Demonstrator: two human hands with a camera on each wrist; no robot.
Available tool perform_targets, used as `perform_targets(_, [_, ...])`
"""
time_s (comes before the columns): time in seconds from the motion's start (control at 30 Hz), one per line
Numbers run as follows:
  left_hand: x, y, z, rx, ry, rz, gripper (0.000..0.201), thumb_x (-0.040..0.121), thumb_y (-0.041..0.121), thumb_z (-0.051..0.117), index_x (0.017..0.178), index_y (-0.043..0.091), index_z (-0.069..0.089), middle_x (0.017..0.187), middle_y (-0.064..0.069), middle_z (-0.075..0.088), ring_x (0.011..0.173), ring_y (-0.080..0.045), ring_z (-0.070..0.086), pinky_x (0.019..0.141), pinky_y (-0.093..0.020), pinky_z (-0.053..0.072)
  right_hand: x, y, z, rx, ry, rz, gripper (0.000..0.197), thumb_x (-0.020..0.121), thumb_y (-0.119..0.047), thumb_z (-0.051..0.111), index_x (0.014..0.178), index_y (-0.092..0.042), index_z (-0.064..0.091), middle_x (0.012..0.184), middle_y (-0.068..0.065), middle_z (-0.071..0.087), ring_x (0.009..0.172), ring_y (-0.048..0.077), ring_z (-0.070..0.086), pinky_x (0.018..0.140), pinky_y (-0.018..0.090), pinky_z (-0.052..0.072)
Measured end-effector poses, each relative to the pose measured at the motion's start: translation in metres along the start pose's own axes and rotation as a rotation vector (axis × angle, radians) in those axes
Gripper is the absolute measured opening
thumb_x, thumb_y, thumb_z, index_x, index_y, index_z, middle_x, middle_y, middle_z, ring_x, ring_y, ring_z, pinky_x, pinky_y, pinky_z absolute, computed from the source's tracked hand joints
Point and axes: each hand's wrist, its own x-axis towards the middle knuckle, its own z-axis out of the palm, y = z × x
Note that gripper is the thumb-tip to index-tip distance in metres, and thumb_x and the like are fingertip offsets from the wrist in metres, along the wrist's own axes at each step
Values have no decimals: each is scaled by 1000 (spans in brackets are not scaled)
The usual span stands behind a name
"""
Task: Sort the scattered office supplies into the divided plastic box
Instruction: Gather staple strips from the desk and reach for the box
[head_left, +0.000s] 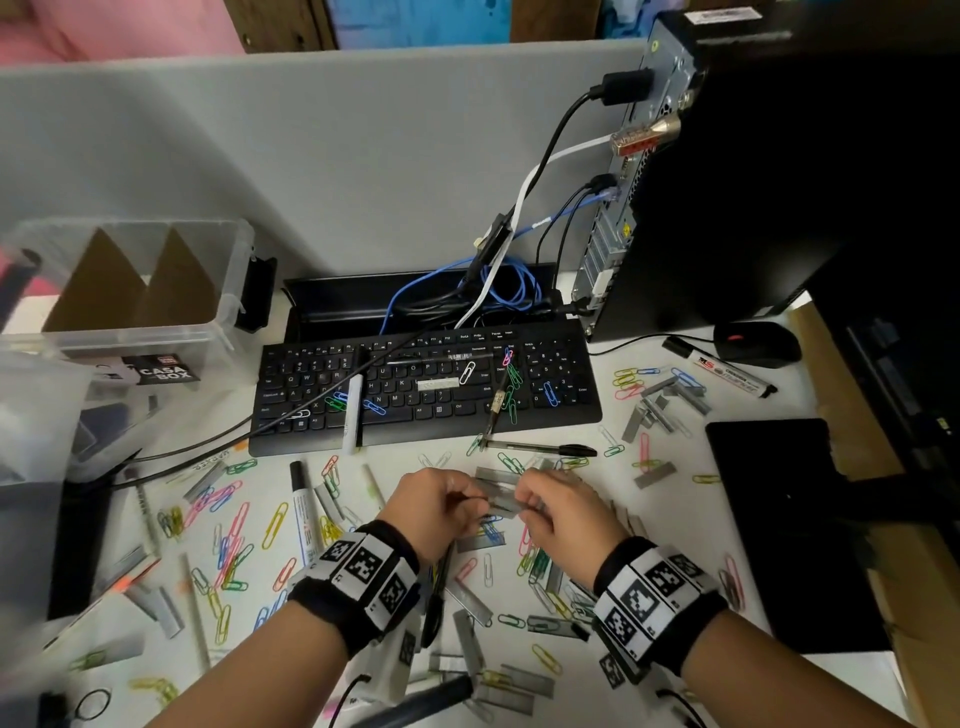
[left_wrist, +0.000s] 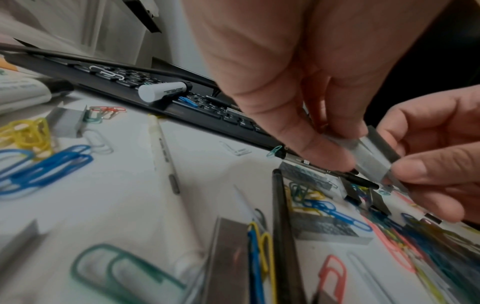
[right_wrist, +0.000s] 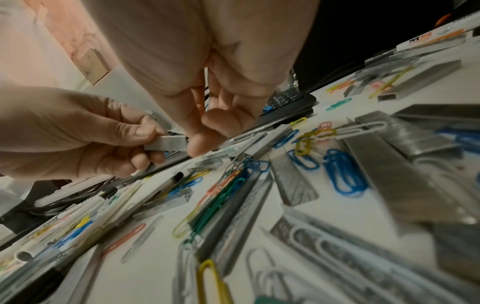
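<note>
Both hands meet over the middle of the desk and pinch a small stack of grey staple strips (head_left: 503, 498) between them. My left hand (head_left: 470, 493) holds the strips' left end with thumb and fingers, and my right hand (head_left: 525, 500) pinches the right end. The left wrist view shows the staple strips (left_wrist: 370, 157) held just above the desk. In the right wrist view the staple strips (right_wrist: 168, 143) sit between both thumbs. The clear divided box (head_left: 228, 306) with cardboard partitions stands at the far left. Coloured paper clips (head_left: 275, 525) and more staple strips (head_left: 655, 475) lie scattered around.
A black keyboard (head_left: 426, 395) carrying clips and pens lies behind the hands. A black pen (head_left: 545, 448) and a marker (head_left: 304, 509) lie on the desk. The computer tower (head_left: 727, 182), a mouse (head_left: 756, 344) and a black pad (head_left: 789, 519) fill the right side.
</note>
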Motion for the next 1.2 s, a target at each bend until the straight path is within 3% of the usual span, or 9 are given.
perform_targets(0.3, [3,-4,0,-44,-8,-11,16,86,11,69,78,23,73,60,2,67,65,-17,67,76,-42,59,5,2,-1,5,-42,34,15,85,-2,55,83,-17,53,80,-8,46,80,19,56,72,32,51])
perform_targets(0.43, [5,-4,3,-45,2,-23,13,87,12,67,83,23,71,61,2,67,65,-18,67,76,-42,59,5,1,2,22,-68,-14,15,83,1,54,90,-12,60,74,-16,43,69,4,49,67,17,43])
perform_targets(0.5, [6,-3,3,-65,7,-24,7,88,10,66,90,14,72,61,1,65,61,-15,65,74,-41,59,5,2,4,70,-73,-7,16,82,1,55,87,-13,60,73,-14,47,69,8,55,63,15,43])
perform_targets(0.7, [4,2,2,-180,32,13,12,83,1,69,95,3,69,66,-4,66,60,-12,65,64,-29,59,5,0,3,279,-112,83,13,86,-14,65,83,-22,55,81,-1,60,69,19,65,68,32,54])
perform_targets(0.77, [3,5,3,-205,41,40,14,80,0,71,87,12,68,70,-6,67,62,-13,66,61,-26,58,6,-3,2,338,-129,101,18,89,-11,60,82,-25,52,79,-1,60,63,16,66,60,26,53])
perform_targets(0.83, [3,7,3,-229,43,60,19,80,0,71,82,18,68,73,-8,70,66,-15,67,60,-23,57,7,-8,0,356,-127,110,15,91,-9,57,86,-22,52,81,-1,61,61,13,66,50,17,45])
perform_targets(0.9, [4,8,2,-260,26,61,15,83,0,68,85,15,69,77,-14,70,66,-15,67,60,-22,56,8,-11,1,395,-112,129,12,92,-7,55,93,-19,54,86,2,63,62,13,66,49,19,47])
perform_targets(1.07, [11,4,-5,-244,73,14,18,85,3,68,100,11,62,68,-6,63,60,-16,62,63,-32,55,12,-14,4,342,-186,102,54,84,-10,64,128,-32,43,102,-3,57,78,13,62,74,31,56])
perform_targets(1.2, [15,0,-11,-122,31,22,34,84,8,70,100,32,51,70,-3,66,67,-24,65,75,-43,56,19,-25,0,60,-233,-32,64,83,-8,63,137,-31,37,99,-4,55,77,13,58,77,28,51])
